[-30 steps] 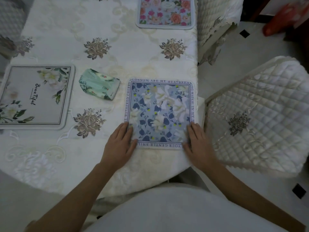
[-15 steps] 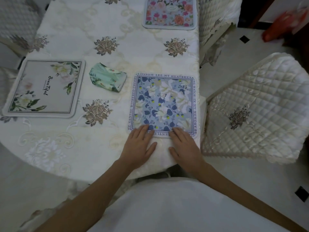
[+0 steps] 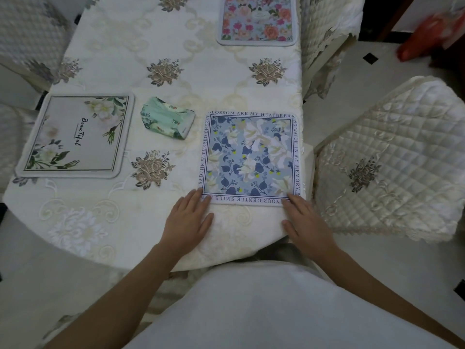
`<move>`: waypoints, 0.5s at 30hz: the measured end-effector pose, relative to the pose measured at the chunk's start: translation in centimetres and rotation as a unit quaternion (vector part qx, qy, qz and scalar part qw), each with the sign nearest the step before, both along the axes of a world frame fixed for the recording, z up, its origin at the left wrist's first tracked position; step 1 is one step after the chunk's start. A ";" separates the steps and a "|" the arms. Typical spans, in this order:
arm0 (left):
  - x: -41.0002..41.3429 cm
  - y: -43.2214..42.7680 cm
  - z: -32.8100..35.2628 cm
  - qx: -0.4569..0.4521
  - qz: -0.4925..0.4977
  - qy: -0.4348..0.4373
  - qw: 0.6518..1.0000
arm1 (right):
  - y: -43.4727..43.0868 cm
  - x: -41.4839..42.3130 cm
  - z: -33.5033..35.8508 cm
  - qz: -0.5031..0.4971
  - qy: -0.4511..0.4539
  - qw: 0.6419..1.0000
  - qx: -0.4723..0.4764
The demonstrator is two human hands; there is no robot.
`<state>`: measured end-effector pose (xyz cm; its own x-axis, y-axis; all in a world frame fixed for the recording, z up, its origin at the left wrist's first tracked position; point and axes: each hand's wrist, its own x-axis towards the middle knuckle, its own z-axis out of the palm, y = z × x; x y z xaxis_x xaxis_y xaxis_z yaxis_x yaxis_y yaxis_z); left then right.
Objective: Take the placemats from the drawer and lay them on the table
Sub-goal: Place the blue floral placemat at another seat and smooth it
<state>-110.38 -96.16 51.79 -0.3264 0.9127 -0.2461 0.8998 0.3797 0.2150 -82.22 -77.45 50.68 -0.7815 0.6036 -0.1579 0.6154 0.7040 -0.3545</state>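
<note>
I see the blue placemat [image 3: 250, 157] flat on the surface [image 3: 176, 46], near-right part, its right edge almost at the cloth's edge. It is thin and square w/ rounded corners, printed w/ white and navy flowers inside a border of text.

The left hand [image 3: 187, 220] lies flat on the cloth [image 3: 100, 71] at the mat's near-left corner. Its fingers [image 3: 198, 197] are straight and together, tips touching that corner. The right hand [image 3: 305, 220] lies at the near-right corner, fingers [image 3: 293, 200] straight, a bit spread, tips on the border. Neither hand grips anything.

A soft, crumpled green pack [image 3: 167, 121] lies just beside the mat's far-left corner, not touching. Well apart at left is a grey placemat [image 3: 75, 136], rectangular, rounded corners, w/ flower print. A pink floral placemat [image 3: 256, 20] lies at the far side, cut off by the frame. The cloth is cream w/ embroidered brown roses. At right stands a chair [image 3: 392, 157] w/ a shiny quilted cover.
</note>
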 end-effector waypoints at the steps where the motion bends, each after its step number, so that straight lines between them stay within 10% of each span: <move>1: -0.1 -0.1 0.0 -0.004 0.002 0.001 1.000 | 0.0 0.2 0.0 -0.009 0.003 1.000 -0.001; 15: -2.4 6.2 -0.7 -0.014 0.035 -0.036 0.999 | 3.5 -3.6 0.2 -0.071 -0.038 0.997 -0.011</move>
